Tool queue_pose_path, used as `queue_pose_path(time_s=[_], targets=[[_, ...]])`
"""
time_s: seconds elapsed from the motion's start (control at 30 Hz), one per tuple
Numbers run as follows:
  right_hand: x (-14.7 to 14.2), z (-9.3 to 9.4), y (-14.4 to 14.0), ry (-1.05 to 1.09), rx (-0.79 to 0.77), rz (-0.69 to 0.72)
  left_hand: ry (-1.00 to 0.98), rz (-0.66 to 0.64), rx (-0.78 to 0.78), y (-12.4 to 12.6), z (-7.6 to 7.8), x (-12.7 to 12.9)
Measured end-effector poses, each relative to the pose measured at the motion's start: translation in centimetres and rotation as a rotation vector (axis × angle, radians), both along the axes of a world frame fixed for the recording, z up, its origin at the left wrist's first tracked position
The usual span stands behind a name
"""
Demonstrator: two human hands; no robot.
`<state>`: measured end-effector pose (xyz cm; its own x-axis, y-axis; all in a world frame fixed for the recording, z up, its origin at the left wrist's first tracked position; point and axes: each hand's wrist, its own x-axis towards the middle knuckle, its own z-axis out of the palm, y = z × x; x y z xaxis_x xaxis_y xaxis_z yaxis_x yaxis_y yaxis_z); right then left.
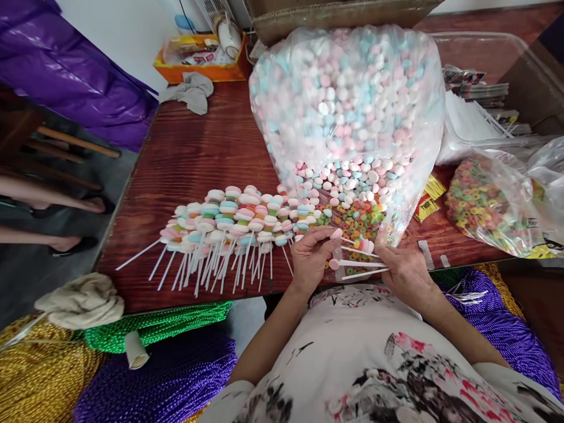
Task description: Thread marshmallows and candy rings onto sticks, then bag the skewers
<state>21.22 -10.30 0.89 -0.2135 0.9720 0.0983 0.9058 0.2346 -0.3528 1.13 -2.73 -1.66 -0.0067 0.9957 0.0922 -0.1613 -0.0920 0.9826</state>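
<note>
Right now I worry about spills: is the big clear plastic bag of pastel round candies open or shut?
Open: the big clear plastic bag gapes toward the person, candies spilling at its mouth.

Clear tray [484,44] – cut off top; rt ring bag [489,202] partly hidden.

No legible text, label or number on any packet, bag or box

Wooden table [194,153], dark red-brown. Far edge: orange tray [200,69] of small packets, grey cloth [190,91] just beside it, cardboard box [335,14] behind. Right side: clear tub [480,53], stacked packets [473,85]. Below the near edge: green cord [163,326], purple cord [171,382], gold cord [39,376], beige rag [81,301]. Left: purple sheet [66,64], another person's legs [48,202].
</note>
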Motion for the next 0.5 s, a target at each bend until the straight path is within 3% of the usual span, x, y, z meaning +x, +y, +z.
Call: queue_pose_path(time_s=[0.17, 0.33, 0.5], targets=[[-1.1, -0.3, -0.1, 0.408, -0.140, 0.020, 0.207, 0.035, 0.367, 0.5, 0.4, -0.5], [-2.5, -0.4, 0.4, 0.791, -0.162, 0.045, 0.201, -0.008, 0.347, 0.5, 0.3, -0.7], [-3.3, -1.6, 1.2, 0.907, -0.121, -0.011, 0.285, -0.139, 0.424, -0.4, 0.1, -1.2]])
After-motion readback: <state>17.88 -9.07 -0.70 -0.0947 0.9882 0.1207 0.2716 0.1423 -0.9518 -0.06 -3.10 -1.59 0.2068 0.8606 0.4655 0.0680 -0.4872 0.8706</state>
